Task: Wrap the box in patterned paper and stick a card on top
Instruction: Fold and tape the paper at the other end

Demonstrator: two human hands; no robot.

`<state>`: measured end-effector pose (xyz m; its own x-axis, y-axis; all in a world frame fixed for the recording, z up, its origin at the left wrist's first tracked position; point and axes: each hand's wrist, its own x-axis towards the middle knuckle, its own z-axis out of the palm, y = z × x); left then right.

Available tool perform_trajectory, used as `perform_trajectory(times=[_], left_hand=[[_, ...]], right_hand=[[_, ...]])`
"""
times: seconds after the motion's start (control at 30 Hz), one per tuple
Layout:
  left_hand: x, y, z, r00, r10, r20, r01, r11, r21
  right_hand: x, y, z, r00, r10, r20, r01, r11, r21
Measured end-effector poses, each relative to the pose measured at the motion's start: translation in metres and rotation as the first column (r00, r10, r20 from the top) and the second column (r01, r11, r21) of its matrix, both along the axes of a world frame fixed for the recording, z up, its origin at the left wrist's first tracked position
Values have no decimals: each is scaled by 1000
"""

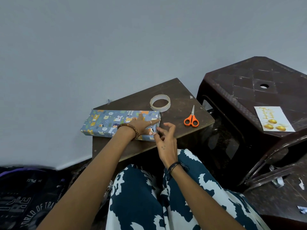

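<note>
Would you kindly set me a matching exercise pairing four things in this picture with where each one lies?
Things:
1. box
2. tape roll
3. scissors
4. card

Places:
A. on the dark plastic stool
B. right side of the small table, alone
C. under the left hand
D. just behind the box's right end

Pairs: 1-C, 2-D, 3-B, 4-A
</note>
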<state>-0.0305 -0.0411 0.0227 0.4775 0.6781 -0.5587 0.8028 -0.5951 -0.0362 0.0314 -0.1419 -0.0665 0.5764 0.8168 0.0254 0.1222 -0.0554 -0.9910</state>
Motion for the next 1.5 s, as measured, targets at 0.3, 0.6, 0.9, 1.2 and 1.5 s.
perform_trajectory(times=[0.3, 0.6, 0.9, 1.2, 1.5], left_hand=[[26, 5, 15, 940, -219, -262, 246, 967, 72], [30, 10, 15, 938, -214, -272, 231, 972, 33], [28, 15, 8, 983, -112, -142, 118, 992, 37], [30, 12, 8, 995, 96, 11, -96, 995, -32], [29, 10, 13, 991, -71, -111, 72, 997, 6]], right_hand=[[21, 10, 0, 997, -32, 63, 35, 999, -40], [65, 64, 11, 902, -27, 430, -11, 996, 85], [94, 122, 11, 465, 324, 824, -265, 939, -220], [93, 124, 14, 227, 142, 964, -128, 985, -115], [87, 122, 16, 138, 225, 964, -44, 974, -221]])
